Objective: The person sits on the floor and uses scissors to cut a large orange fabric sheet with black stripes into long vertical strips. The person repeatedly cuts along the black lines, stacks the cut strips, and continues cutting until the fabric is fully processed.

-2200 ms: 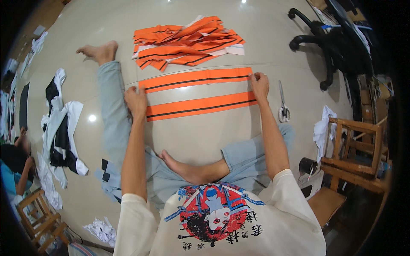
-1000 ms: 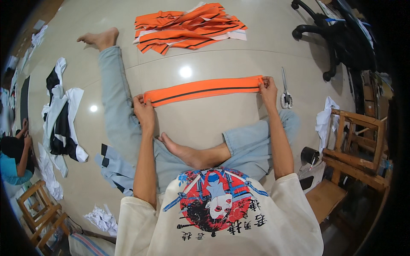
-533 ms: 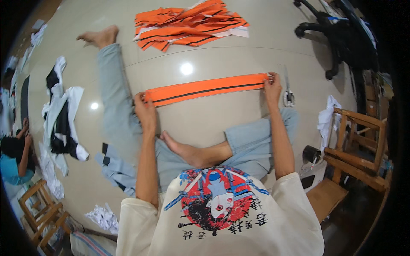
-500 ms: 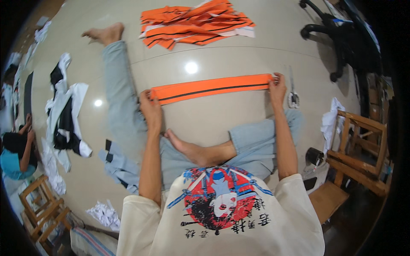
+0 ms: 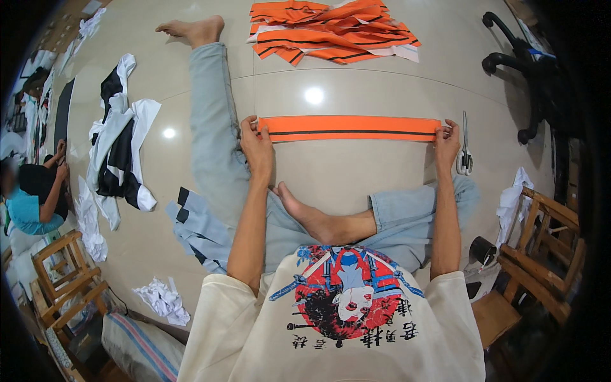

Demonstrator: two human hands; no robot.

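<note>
An orange fabric strip (image 5: 350,127) with a dark stripe along it stretches sideways in front of me, low over the tiled floor. Its left end is pinched between the fingers of my left hand (image 5: 257,145). At the other end, my right hand (image 5: 447,143) grips the right corner the same way. The strip looks flat and nearly straight. Just right of my right hand lies a pair of scissors (image 5: 465,156), blades pointing away from me. Farther off, a loose heap of orange striped fabric pieces (image 5: 331,35) rests on the floor.
Black and white fabric (image 5: 118,143) and grey-blue pieces (image 5: 200,229) lie at left. A co-worker (image 5: 38,197) sits at far left. A black chair base (image 5: 519,76) stands at far right, wooden frames (image 5: 541,248) (image 5: 67,274) at both sides. White scraps (image 5: 162,300) lie lower left.
The strip has gone from slanting up to the right to nearly level, still held at both ends. The whole view has shifted, so the surroundings appear farther right.
</note>
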